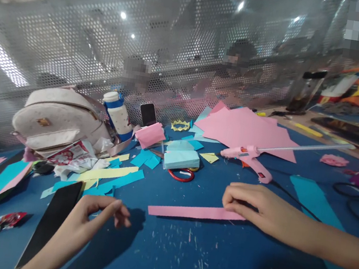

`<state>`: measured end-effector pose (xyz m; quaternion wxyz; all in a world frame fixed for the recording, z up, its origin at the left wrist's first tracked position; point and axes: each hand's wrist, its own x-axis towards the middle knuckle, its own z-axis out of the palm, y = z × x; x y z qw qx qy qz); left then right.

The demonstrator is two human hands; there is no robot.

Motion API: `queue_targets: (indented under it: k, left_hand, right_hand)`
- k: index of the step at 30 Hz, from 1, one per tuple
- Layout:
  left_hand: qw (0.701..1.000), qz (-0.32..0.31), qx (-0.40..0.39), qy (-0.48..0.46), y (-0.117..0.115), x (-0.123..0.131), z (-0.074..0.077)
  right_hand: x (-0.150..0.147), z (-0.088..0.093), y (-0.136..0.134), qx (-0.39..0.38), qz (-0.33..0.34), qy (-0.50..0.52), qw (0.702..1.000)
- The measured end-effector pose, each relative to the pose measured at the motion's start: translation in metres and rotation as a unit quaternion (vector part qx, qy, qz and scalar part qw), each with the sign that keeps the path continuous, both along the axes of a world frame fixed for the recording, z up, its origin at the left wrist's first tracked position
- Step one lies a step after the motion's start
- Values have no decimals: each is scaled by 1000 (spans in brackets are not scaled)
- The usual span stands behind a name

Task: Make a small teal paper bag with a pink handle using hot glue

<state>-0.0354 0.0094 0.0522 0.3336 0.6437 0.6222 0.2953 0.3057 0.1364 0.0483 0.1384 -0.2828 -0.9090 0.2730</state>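
Observation:
A narrow pink paper strip (184, 211) stretches across the blue tabletop, its right end pinched by my right hand (250, 203). Apart from the strip's left end, my left hand (100, 215) hovers with loosely curled fingers apart and holds nothing. Beneath the left forearm lies a black phone (54, 219). Beyond my right hand rests a pink hot glue gun (246, 157) with a long clear glue stick in its back. Red-handled scissors (180, 175) lie partly under a light-blue paper stack (181, 158).
Pink sheets (244, 128) are piled at the back. A white backpack (57, 114) and a bottle (118, 114) stand at left, near blue and yellow paper scraps (109, 173). A blue paper strip (318, 198) and black cord (294, 199) lie right. A perforated metal screen (184, 54) rises behind.

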Motion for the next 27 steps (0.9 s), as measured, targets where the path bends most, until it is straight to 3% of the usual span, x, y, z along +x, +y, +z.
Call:
queue_targets:
  k: [3, 6, 9, 11, 14, 17, 20, 27]
  left_hand:
    - [997, 29, 69, 36, 6, 15, 0]
    - [995, -54, 59, 64, 10, 43, 5]
    - [993, -117, -22, 15, 14, 66, 5]
    - [982, -146, -101, -68, 18, 73, -1]
    - [962, -132, -161, -174, 24, 77, -14]
    - [970, -115, -130, -172, 27, 80, -20]
    - [981, -109, -85, -138, 25, 83, -15]
    - [993, -113, -16, -45, 15, 82, -6]
  right_hand:
    - [-7, 0, -3, 40, 53, -6, 998]
    - [-22, 5, -3, 84, 121, 3, 989]
    - [-37, 13, 1, 127, 138, 13, 982]
    - [-44, 18, 5, 152, 123, 17, 981]
    - [-55, 20, 5, 181, 116, 14, 977]
    - [-67, 18, -2, 200, 140, 4, 970]
    - [-79, 17, -11, 202, 155, 3, 967]
    - [-87, 21, -19, 145, 111, 11, 983]
